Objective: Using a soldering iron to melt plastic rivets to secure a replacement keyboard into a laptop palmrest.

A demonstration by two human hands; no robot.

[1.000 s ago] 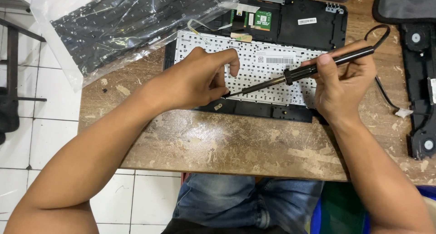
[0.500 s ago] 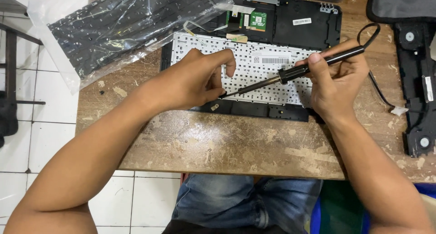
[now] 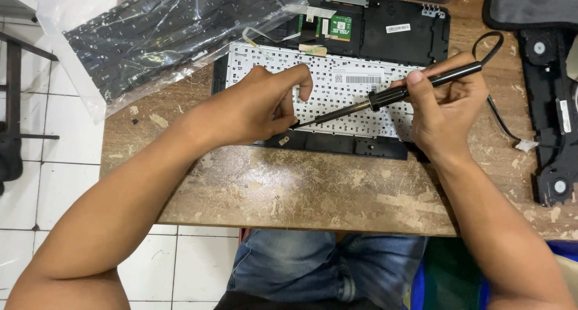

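Note:
My right hand (image 3: 448, 108) grips a black soldering iron (image 3: 397, 93) like a pen, its metal tip pointing left toward my left hand (image 3: 259, 105). The left hand rests on the white perforated back of a keyboard (image 3: 355, 81) set in a black laptop case (image 3: 409, 27). Its fingers are curled, with the fingertips pressing the plate just beside the iron's tip at the keyboard's lower edge. The iron's black cord (image 3: 490, 57) loops off to the right.
A spare black keyboard in a clear plastic bag (image 3: 162, 33) lies at the back left of the worn wooden table (image 3: 301, 183). Black plastic parts with speakers (image 3: 551, 105) lie at the right. A dark pouch (image 3: 530, 3) sits at the back right. White tiled floor is on the left.
The view has shifted slightly. Both hands stay at the same spot on the keyboard back, with the iron's tip still beside the left fingertips.

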